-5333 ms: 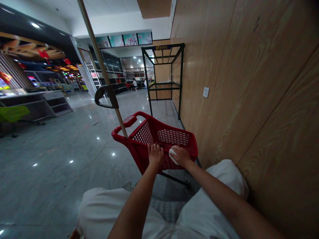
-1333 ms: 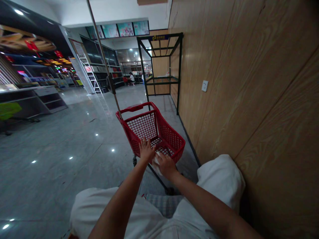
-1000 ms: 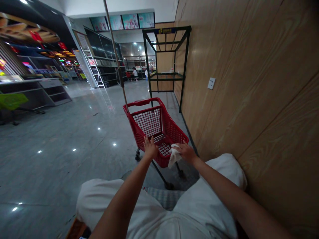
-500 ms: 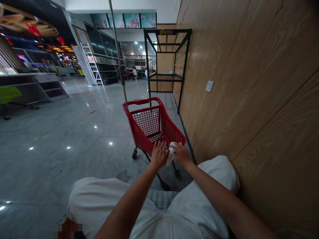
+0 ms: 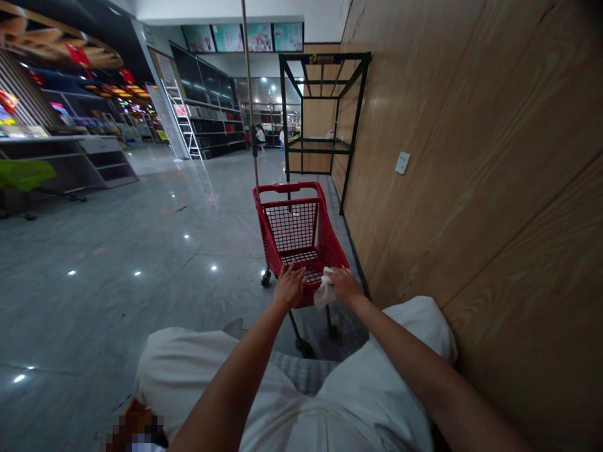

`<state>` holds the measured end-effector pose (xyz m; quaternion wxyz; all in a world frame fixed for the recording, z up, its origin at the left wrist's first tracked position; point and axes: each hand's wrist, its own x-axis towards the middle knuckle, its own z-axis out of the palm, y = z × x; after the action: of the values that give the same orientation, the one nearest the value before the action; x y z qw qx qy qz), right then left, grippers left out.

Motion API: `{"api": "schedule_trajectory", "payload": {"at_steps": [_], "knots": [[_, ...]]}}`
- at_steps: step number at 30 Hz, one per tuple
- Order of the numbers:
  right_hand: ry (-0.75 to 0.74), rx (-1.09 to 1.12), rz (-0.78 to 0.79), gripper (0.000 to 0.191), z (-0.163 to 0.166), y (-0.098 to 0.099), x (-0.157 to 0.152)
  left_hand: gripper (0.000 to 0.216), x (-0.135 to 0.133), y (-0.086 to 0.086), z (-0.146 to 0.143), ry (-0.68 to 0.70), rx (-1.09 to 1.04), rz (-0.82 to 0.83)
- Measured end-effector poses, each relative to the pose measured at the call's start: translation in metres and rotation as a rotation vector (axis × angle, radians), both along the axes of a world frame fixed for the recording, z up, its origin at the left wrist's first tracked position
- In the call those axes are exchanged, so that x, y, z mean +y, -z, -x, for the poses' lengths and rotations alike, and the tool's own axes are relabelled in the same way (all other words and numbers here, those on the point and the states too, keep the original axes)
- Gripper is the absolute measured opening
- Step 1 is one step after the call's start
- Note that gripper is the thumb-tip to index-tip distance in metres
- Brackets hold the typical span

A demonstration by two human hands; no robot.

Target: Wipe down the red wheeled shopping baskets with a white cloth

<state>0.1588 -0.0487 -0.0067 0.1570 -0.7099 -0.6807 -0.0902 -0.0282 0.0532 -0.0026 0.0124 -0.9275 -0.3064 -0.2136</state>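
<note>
A small red plastic shopping cart (image 5: pixel 296 226) stands on the grey floor in front of my knees, its handle at the far end. My left hand (image 5: pixel 289 287) grips the near rim of the basket, fingers curled over the edge. My right hand (image 5: pixel 346 285) rests on the same rim to the right and holds a crumpled white cloth (image 5: pixel 324 292) against the red plastic. A thin metal pole (image 5: pixel 249 100) rises from the cart's far left corner.
A wood-panelled wall (image 5: pixel 471 157) runs close along the right, with a white socket (image 5: pixel 402 163). A black metal rack (image 5: pixel 325 119) stands behind the cart. Polished grey floor (image 5: pixel 117 263) stretches left toward shelves and a stepladder (image 5: pixel 188 132). My white-clad knees (image 5: pixel 292 389) fill the bottom.
The cart has turned so its long axis points away from me. Both hands went from its side mesh to the near rim, the right still holding the cloth.
</note>
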Motion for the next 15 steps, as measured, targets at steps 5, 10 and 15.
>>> {"api": "schedule_trajectory", "payload": {"at_steps": [5,10,15], "knots": [[-0.042,-0.01,-0.032,0.043,0.062,0.004,0.015,0.039,0.005,0.004,0.003,-0.01,-0.02,-0.015],[-0.145,-0.059,0.032,0.035,0.027,-0.003,0.007,0.039,0.011,0.006,0.018,0.041,0.001,-0.052],[-0.036,-0.032,-0.019,0.036,0.002,0.002,-0.009,0.041,0.005,0.01,0.014,-0.038,-0.073,-0.066]]}}
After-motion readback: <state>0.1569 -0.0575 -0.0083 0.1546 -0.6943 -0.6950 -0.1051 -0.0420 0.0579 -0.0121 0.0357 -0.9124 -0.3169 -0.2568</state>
